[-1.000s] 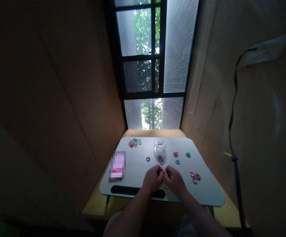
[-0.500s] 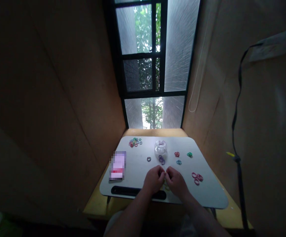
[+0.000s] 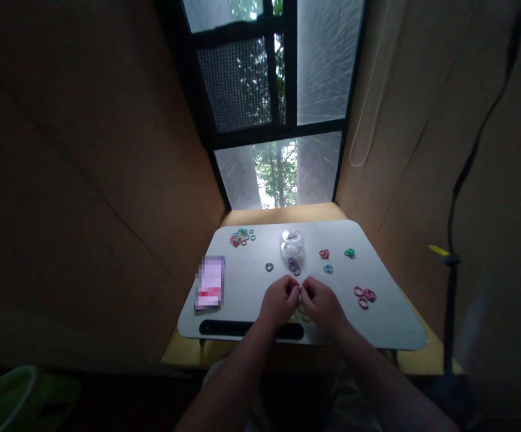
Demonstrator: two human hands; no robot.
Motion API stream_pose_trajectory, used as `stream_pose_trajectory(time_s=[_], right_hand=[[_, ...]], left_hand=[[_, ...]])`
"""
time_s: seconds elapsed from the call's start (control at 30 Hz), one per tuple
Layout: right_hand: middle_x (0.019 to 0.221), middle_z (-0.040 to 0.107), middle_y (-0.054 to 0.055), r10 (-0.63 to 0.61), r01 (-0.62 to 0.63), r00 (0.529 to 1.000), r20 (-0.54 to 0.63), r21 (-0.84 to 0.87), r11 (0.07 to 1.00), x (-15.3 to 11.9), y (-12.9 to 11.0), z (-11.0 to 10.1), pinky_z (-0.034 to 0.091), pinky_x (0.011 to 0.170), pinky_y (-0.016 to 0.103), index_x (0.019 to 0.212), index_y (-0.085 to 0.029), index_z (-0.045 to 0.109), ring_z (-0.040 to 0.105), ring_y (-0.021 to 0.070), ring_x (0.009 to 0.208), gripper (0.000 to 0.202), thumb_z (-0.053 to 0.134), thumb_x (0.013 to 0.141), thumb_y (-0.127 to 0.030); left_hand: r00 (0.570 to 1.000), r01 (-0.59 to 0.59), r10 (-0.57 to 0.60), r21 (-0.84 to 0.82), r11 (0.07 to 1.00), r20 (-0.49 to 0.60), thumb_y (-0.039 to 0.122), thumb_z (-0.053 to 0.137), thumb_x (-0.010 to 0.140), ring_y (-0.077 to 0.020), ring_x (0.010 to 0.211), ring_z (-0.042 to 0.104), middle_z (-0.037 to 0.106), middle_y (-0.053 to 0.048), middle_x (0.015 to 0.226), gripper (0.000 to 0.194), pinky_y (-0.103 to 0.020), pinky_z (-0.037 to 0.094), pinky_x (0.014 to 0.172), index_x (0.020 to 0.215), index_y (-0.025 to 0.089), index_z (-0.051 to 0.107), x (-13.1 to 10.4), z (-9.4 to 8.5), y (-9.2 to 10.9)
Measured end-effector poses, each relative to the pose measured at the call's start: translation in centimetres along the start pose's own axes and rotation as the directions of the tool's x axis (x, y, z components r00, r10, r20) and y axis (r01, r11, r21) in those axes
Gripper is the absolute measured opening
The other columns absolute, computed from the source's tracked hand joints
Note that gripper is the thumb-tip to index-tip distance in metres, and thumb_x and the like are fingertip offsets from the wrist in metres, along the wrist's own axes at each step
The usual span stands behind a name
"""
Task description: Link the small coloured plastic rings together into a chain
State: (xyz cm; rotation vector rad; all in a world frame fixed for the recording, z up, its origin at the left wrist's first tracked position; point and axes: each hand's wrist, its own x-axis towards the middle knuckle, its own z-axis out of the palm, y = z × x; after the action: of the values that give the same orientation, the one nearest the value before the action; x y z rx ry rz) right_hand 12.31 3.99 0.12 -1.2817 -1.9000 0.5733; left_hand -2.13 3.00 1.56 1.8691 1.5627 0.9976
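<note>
My left hand and my right hand meet over the near middle of a white lap table. The fingers of both are closed in a pinch, tip to tip; whatever small thing they hold is too hidden to name. Just below them lie yellow rings that look like small hair ties, partly covered by the hands. Beyond the fingertips are purple hair ties, in front of a clear round jar. A dark hair tie lies to the left.
Sorted hair ties lie at right: red, blue, green and pink-red. A mixed pile sits back left, above a phone. A black slot runs along the near edge. A cord hangs at right.
The camera view has tilted downward, so the table appears higher in the picture. Both hands stay pinched together in the same spot over the table.
</note>
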Motion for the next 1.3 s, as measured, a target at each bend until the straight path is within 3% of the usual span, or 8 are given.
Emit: stream_pose_trajectory(time_s=[0.3, 1.03, 1.3], right_hand=[[0.067, 0.056, -0.001, -0.004, 0.003, 1.0, 0.023, 0.052, 0.999, -0.2, -0.26, -0.25, 0.033, 0.059, 0.025, 0.074, -0.02, 0.054, 0.048, 0.0131, 0.062, 0.016, 0.047, 0.086, -0.029], [0.061, 0.054, -0.002, -0.01, 0.007, 0.999, -0.04, -0.056, 0.998, -0.05, -0.22, 0.33, 0.03, 0.054, 0.024, 0.068, -0.021, 0.048, 0.049, 0.0137, 0.058, 0.028, 0.042, 0.089, -0.039], [0.062, 0.054, -0.001, -0.036, 0.03, 0.997, -0.067, -0.093, 0.995, -0.13, -0.54, 0.36, 0.029, 0.055, 0.023, 0.068, -0.021, 0.048, 0.049, 0.0137, 0.058, 0.026, 0.041, 0.09, -0.034]], left_hand=[[1.0, -0.025, 0.026, -0.107, 0.994, 0.0, 0.023, 0.048, 0.086, -0.0142, 0.077, 0.058, 0.066, -0.002, 0.086, 0.017, -0.025, 0.044, 0.072, 0.094, 0.018, 0.063, -0.26, -0.12, -0.06], [0.998, -0.029, 0.022, -0.119, 0.992, -0.062, 0.021, 0.05, 0.082, -0.0129, 0.07, 0.055, 0.063, 0.001, 0.076, 0.012, -0.024, 0.042, 0.067, 0.081, 0.017, 0.061, -0.27, 0.0, -0.54], [1.0, 0.0, 0.004, -0.166, 0.986, 0.024, 0.02, 0.05, 0.082, -0.0133, 0.073, 0.058, 0.065, -0.001, 0.08, 0.012, -0.024, 0.044, 0.069, 0.086, 0.017, 0.061, -0.02, -0.28, -0.64]])
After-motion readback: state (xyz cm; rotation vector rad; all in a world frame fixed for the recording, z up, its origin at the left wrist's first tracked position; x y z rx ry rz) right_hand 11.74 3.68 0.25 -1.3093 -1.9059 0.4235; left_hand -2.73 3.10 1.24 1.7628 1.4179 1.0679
